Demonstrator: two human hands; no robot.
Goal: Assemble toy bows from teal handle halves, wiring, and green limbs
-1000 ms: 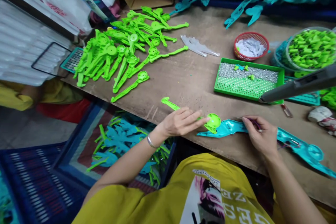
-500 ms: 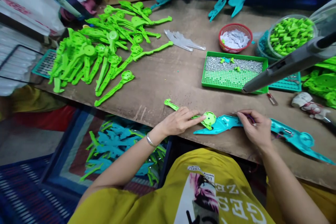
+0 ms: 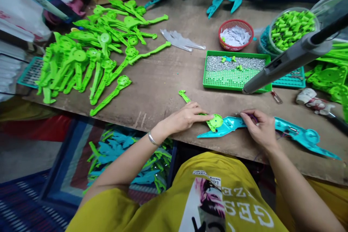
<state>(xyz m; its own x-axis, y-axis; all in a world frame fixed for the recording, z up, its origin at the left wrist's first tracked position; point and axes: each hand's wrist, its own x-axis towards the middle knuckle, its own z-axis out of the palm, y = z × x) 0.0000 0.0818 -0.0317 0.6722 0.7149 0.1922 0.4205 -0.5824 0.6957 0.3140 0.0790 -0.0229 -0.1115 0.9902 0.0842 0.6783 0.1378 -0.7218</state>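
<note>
My left hand [image 3: 187, 117] is closed over the arm of a lime-green plastic part [image 3: 216, 120], its index finger stretched to the round end. That round end rests on the left portion of a long teal plastic shell [image 3: 299, 135], which lies open side up along the table's front edge. Over the shell's middle, my right hand [image 3: 259, 127] is pinched, with thin dark wires showing between its fingers. A tiny tip at the thumb and forefinger is too small to name. More wires and a small metallic piece [image 3: 293, 130] sit in the shell's right half.
Lime-green parts [image 3: 81, 56] are heaped at left. A green tray [image 3: 235, 79] of small metal pieces, a red basket [image 3: 236, 35] and a tub of green pieces [image 3: 293, 29] stand behind my hands. A grey tool [image 3: 285, 63] slants down over the tray. Below the table is a bin of parts [image 3: 122, 152].
The view has shifted a little. The green part's round end has turned slightly, its thin arm now pointing more upward, with my left hand still on it. My right hand keeps its pinch.
</note>
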